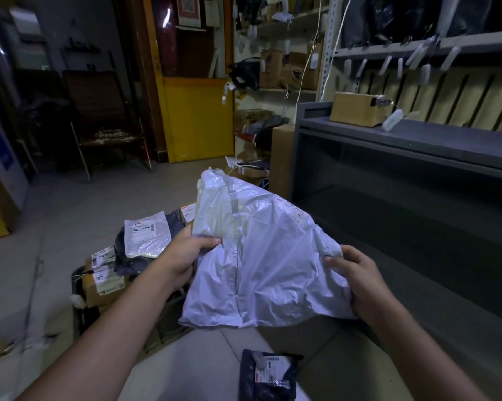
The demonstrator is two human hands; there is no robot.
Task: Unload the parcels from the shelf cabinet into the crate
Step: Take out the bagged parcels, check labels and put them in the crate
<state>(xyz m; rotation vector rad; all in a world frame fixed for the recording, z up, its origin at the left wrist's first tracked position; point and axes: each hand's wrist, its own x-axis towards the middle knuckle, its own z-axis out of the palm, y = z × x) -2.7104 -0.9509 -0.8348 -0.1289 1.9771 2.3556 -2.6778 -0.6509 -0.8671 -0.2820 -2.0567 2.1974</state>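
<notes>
A large white plastic mailer parcel hangs in the air in front of me, crumpled and soft. My left hand grips its left edge with fingers curled into the plastic. Its right edge is pinched by my right hand. Below and to the left stands the dark crate, heaped with cardboard boxes and bagged parcels, among them a white labelled bag. To the right is the grey shelf cabinet, with a cardboard box on its top and a dark lower bay.
A dark bagged parcel lies on the tiled floor near my feet. A tall cardboard box stands beside the cabinet's left end. Behind are a yellow door, a chair and wall shelves with more parcels.
</notes>
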